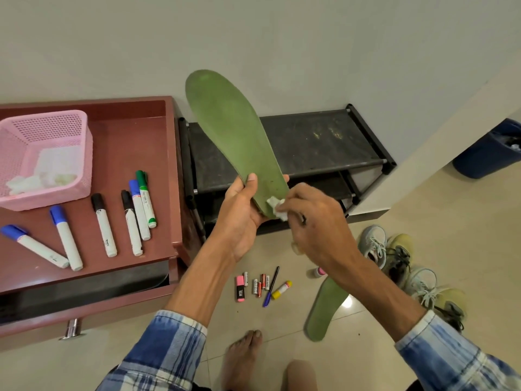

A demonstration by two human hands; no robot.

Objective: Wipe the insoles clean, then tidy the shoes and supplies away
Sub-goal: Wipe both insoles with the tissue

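My left hand [242, 218] grips the heel end of a green insole [231, 128], holding it upright in front of the shoe rack. My right hand [313, 221] pinches a small white wad of cotton [275, 206] and presses it against the insole's heel. A second green insole [324, 309] lies on the floor tiles at the right. Beside it stands a pair of pale sneakers [394, 255] with yellowish toes and loose laces.
A black shoe rack [315, 148] stands against the wall. The brown cabinet top [146, 142] at left carries a pink basket [45, 159] with cotton and several markers [104, 224]. Batteries, a pen, a highlighter [240, 289] and a small bottle [318, 272] lie on the floor. A blue bin [485, 153] sits far right.
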